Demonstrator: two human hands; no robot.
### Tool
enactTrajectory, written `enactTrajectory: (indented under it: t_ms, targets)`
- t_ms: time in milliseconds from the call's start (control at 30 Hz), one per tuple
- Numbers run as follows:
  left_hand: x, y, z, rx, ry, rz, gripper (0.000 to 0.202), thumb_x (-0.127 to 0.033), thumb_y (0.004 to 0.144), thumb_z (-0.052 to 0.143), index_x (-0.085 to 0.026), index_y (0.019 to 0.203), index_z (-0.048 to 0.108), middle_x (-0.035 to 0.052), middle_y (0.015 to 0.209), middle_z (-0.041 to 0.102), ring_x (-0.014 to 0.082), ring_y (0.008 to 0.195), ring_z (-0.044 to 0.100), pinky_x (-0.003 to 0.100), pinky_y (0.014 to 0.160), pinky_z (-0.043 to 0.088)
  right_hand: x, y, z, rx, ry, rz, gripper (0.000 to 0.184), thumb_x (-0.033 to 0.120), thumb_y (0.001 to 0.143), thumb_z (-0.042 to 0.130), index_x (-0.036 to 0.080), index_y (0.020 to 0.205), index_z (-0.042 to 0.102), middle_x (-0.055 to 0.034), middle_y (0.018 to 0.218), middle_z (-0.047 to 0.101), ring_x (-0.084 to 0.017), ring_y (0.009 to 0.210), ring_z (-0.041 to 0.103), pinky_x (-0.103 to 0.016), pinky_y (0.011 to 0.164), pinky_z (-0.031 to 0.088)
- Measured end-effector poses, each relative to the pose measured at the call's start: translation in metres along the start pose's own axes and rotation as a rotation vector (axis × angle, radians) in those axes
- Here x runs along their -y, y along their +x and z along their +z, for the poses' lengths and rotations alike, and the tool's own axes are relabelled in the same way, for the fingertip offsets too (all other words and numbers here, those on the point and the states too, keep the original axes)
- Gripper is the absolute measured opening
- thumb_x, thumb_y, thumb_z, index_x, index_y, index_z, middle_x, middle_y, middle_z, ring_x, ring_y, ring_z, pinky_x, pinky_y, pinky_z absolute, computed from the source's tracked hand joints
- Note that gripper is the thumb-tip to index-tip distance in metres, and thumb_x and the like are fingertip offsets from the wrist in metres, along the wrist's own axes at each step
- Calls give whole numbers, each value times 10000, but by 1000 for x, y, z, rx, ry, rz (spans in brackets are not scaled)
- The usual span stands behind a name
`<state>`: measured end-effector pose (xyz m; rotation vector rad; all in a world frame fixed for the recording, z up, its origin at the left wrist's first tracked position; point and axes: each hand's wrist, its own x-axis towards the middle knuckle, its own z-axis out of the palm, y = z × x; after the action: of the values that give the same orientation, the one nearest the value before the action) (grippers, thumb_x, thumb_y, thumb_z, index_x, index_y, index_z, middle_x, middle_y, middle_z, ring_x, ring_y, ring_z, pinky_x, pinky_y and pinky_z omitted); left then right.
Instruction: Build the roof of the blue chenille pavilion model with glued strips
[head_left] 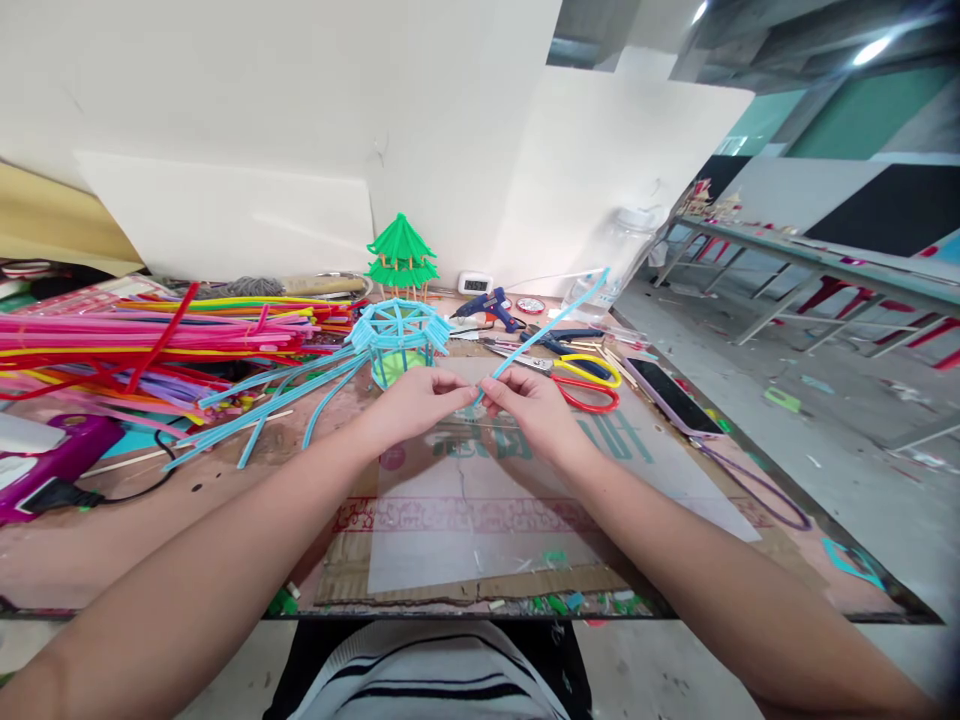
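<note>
A light blue pipe cleaner [551, 325] slants up to the right from my two hands, which meet over the covered cardboard. Thumb and fingers of my right hand [529, 405] pinch it near its lower end. My left hand [424, 405] is closed at that same end, fingertips close against the right ones. Just behind the left hand stands a small blue pavilion frame [401, 335] with a pale green inside. Several loose blue pipe cleaners [277, 395] fan out to its left. Behind it rises a green tiered roof model [401, 255].
Bundled coloured pipe cleaners [150, 335] and a purple tool [60, 465] lie left. Behind my hands are a blue glue gun [491, 308], a timer [475, 284], pliers [566, 338] and red-and-yellow scissors [585, 380]. A phone [671, 395] and clear jar [626, 240] are right.
</note>
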<state>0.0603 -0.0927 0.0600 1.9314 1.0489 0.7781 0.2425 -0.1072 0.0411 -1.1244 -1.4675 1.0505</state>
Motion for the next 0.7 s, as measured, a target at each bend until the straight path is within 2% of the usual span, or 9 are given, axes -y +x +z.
enactTrajectory:
  t_ms: [200,400,700]
  targets:
    - [-8,-2,-1,6,-20,-76,297,-423,780,581,-165,687,694,-42,515,481,89,452,377,237,484,303,0,0,0,-3,33,-3,297,470,756,698,192,687,623,16,604,605,-119,566,526,-271,589,406]
    - [-7,-2,-2,27,-28,-63,317,-433,782,586,-149,727,715,-28,572,538,89,490,403,224,477,311,-1,1,-1,5,34,4,317,492,742,703,190,687,624,17,590,594,-122,566,521,-273,585,412]
    - [-12,-4,-2,33,-69,-112,303,-428,788,593,-153,724,703,-41,532,491,76,438,336,235,444,277,-1,1,-1,9,48,4,275,447,756,701,190,692,627,27,601,594,-113,568,524,-262,591,401]
